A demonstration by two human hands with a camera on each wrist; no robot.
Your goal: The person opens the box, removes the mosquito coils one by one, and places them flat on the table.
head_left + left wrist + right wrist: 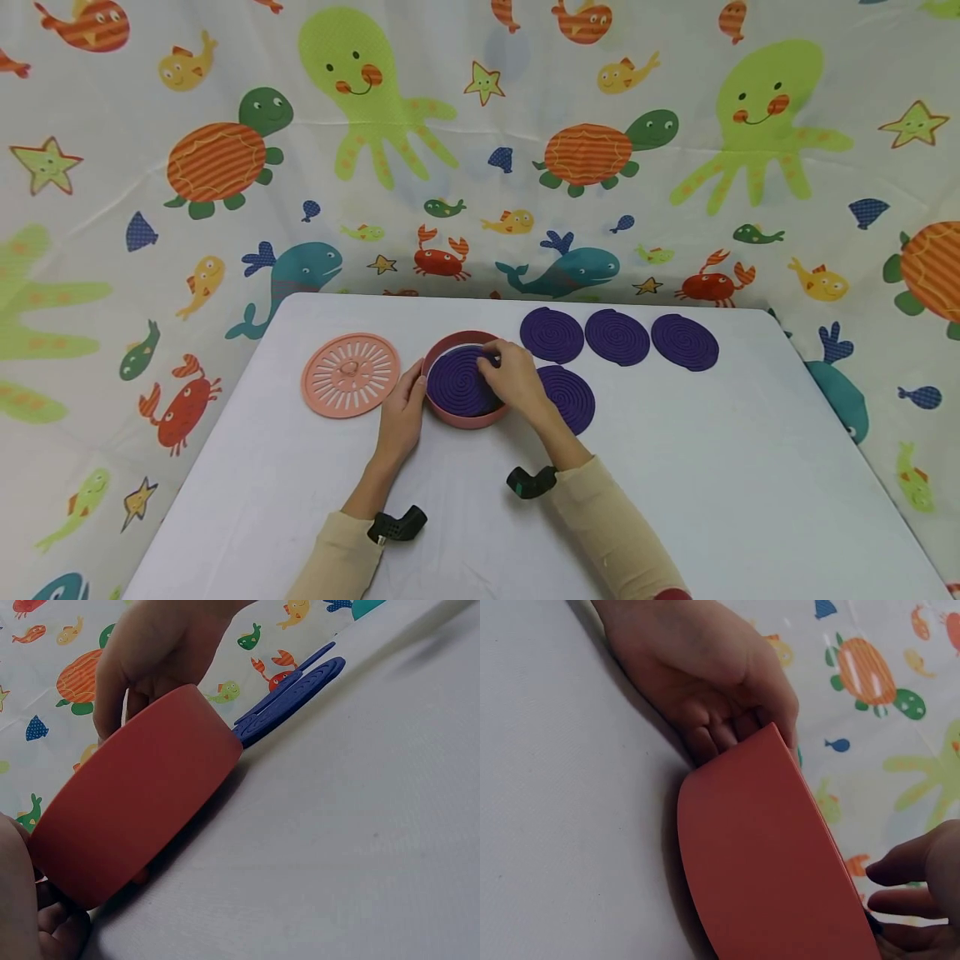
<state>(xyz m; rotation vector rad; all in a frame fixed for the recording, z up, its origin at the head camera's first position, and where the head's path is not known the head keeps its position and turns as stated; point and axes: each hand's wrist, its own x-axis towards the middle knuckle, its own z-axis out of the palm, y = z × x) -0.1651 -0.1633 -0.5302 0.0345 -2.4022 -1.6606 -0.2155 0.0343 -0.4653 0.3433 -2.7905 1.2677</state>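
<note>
A shallow round coral-red box (467, 422) sits on the table with a purple spiral mosquito coil (459, 385) inside it, slightly tilted. My left hand (403, 414) grips the box's left side, its fingers curled against the wall in the right wrist view. At the box's upper right, my right hand (514, 377) pinches the edge of the coil; the box wall partly hides these fingertips in the left wrist view. A slotted round coral-pink lid (351, 400) with a small central knob lies left of the box.
Several more purple coils lie on the white table: one coil (572, 400) partly behind my right wrist, others (551, 335) in a row at the back right. A curtain (465, 175) printed with sea animals hangs behind the table.
</note>
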